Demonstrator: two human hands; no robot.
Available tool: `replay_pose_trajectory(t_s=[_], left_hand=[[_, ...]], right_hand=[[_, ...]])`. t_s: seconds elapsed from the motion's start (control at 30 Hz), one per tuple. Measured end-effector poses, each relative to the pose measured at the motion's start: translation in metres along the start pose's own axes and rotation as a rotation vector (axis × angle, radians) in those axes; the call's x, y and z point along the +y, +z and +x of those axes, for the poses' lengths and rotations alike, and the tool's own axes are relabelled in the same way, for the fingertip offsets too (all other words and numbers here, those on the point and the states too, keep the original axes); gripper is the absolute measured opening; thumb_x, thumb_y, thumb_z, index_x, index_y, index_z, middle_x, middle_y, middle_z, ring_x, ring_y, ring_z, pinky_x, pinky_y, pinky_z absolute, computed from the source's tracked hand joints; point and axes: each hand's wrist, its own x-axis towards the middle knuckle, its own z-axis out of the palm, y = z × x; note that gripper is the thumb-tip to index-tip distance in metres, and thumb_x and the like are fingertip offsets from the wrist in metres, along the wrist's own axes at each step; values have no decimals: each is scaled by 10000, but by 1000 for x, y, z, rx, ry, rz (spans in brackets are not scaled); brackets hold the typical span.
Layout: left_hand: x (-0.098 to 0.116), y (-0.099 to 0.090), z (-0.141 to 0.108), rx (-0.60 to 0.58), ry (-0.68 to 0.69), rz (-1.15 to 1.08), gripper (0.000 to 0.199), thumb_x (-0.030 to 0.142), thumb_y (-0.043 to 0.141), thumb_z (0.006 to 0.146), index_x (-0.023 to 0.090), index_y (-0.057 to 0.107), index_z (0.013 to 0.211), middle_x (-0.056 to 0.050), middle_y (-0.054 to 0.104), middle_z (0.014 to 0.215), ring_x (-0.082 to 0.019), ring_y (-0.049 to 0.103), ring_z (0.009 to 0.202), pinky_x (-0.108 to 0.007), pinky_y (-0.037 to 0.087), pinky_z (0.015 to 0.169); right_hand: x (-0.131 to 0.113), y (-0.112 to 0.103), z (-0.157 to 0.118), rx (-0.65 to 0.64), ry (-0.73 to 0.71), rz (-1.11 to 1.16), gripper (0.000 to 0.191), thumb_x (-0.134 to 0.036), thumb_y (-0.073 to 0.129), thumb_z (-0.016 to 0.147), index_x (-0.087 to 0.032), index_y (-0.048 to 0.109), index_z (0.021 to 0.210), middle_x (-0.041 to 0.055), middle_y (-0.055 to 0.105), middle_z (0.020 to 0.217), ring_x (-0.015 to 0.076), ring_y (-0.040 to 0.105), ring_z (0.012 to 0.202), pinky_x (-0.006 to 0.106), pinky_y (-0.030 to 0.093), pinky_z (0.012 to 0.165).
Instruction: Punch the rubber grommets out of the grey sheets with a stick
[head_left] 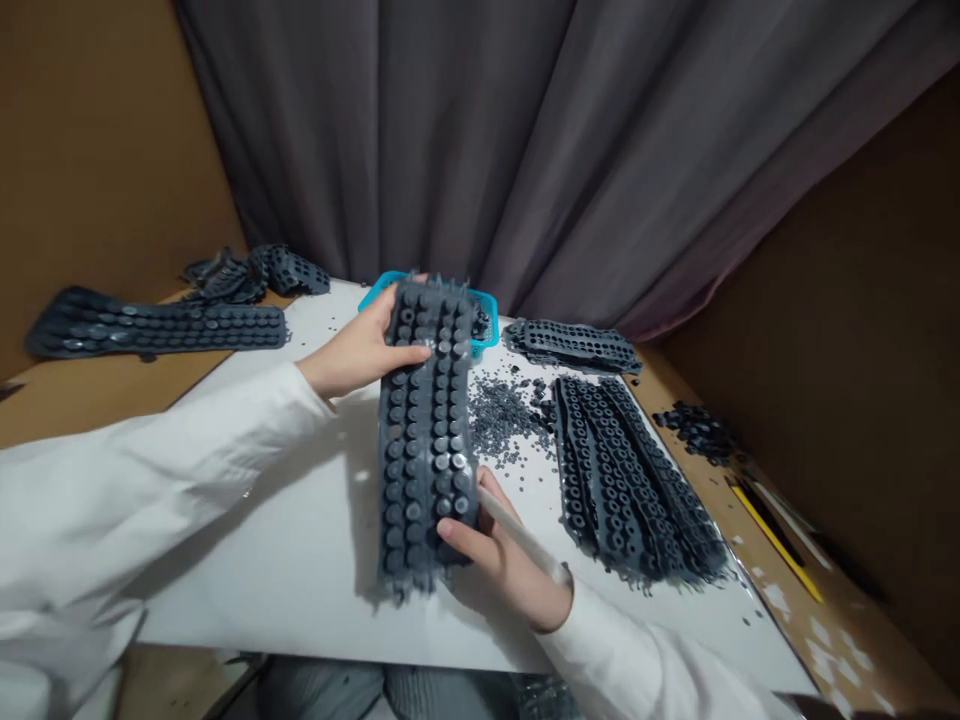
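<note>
A long dark grey rubber sheet [427,430] with rows of round studs is held up over the white board. My left hand [367,345] grips its upper left edge, thumb across the front. My right hand [514,560] grips the lower right edge, thumb on the studs; a pale, thin stick-like item lies along this hand, its nature unclear. Behind the sheet is a blue basket [491,322] with dark pieces in it, partly hidden. Many small dark bits [502,415] are scattered right of the sheet.
Stacked dark sheets [634,480] lie at the right, another bundle [574,345] behind them. Black pieces [697,432] and a yellow tool [780,540] are at the right edge. More studded sheets [157,325] and crumpled strips [289,268] lie at the left. A grey curtain hangs behind.
</note>
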Motion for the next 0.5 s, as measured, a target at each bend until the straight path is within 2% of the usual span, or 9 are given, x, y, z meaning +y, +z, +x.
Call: replay_pose_trajectory(t_s=[0.07,0.13,0.23,0.3,0.37,0.4,0.47,0.5], left_hand=[[-44,-4,9,-13,-82,27,742,246,742,650,122,406,1300,-144,544,1267,-322,504,1175,-488,394,1004],[-85,-6,16,-13,-125,56,661,260,731,640,121,460,1227,-153,600,1162,-331,562,1086,-525,425,952],[-122,-9,24,-3,-140,125,611,238,707,668,152,462,1221,-129,607,1134,-302,568,1064,-518,423,947],[-128,-12,27,8,-129,195,594,228,674,716,154,436,1254,-130,563,1197,-296,534,1109,-521,400,963],[-121,-13,24,29,-109,292,619,226,660,728,146,406,1287,-144,479,1288,-324,434,1211,-551,313,1018],[-113,-12,18,39,-92,348,644,231,661,721,141,394,1300,-147,429,1331,-347,352,1266,-564,240,1052],[-93,-4,-5,42,-45,458,664,254,656,705,135,394,1304,-137,351,1381,-379,175,1333,-559,90,1094],[-82,4,-23,18,-15,499,622,264,640,712,135,423,1280,-131,359,1368,-383,174,1324,-556,92,1093]], right_hand=[[13,5,-10,98,87,107,423,-422,731,714,-252,367,844,-29,585,860,151,601,764,322,504,736],[24,8,-23,98,141,175,485,-458,737,711,-246,313,812,-6,617,905,148,624,779,334,496,763],[26,2,-43,31,189,43,349,-542,514,866,-221,376,848,75,656,972,189,658,831,386,490,796],[20,-9,-50,22,102,-159,359,-535,343,936,-214,457,1048,101,667,998,213,657,853,422,484,818],[12,-25,-46,29,-58,-381,436,-495,310,956,-243,405,1298,99,663,1036,231,629,936,439,462,869],[9,-33,-41,34,-134,-478,449,-473,323,958,-260,397,1346,95,657,1048,237,611,968,433,460,876],[4,-47,-25,13,-275,-636,399,-429,381,949,-264,526,1282,97,652,1010,239,599,928,408,478,826],[2,-53,-16,-13,-313,-680,360,-399,401,949,-263,587,1225,90,656,941,223,602,857,386,491,771]])
